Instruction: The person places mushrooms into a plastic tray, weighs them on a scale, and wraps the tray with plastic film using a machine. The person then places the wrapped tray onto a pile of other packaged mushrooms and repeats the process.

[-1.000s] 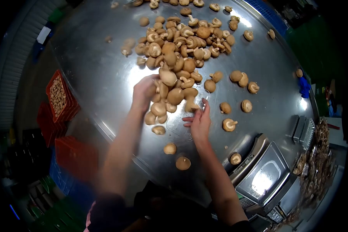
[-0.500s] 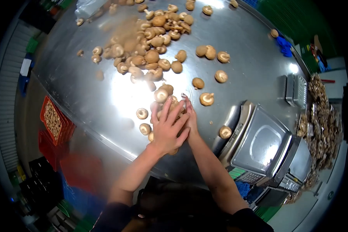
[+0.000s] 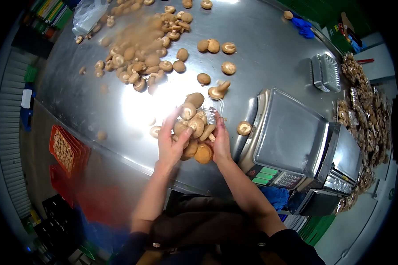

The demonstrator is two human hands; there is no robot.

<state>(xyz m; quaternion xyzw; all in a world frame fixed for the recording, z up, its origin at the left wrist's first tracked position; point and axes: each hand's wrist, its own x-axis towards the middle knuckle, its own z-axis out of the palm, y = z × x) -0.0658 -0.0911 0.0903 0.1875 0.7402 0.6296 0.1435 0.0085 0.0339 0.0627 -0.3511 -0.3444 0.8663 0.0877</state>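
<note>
Between my hands is a heap of brown mushrooms (image 3: 194, 126), shiitake by their look, in a clear plastic tray (image 3: 220, 105) whose far corner shows. Curled round the left side of the heap, my left hand (image 3: 170, 143) has its thumb pressed on a mushroom. My right hand (image 3: 222, 139) grips the tray's right side, fingertips at its rim. Two large mushroom caps (image 3: 203, 153) sit at the near end. Much of the tray is hidden by the mushrooms and hands. Just beyond the tray lies a mushroom with an upturned stem (image 3: 219, 90).
A large pile of mushrooms (image 3: 139, 53) covers the far left of the steel table (image 3: 261, 26). To my right stands a weighing scale (image 3: 292, 132), a loose mushroom (image 3: 244, 128) beside it. Clear trays (image 3: 326, 73), packed mushrooms (image 3: 369, 119) and blue gloves (image 3: 303, 27) lie farther right. Red crates (image 3: 77, 152) stand left.
My left hand has moved from lying over the mushrooms to the heap's left side, uncovering it. The mushroom beyond the tray has turned over. The whole view has shifted slightly.
</note>
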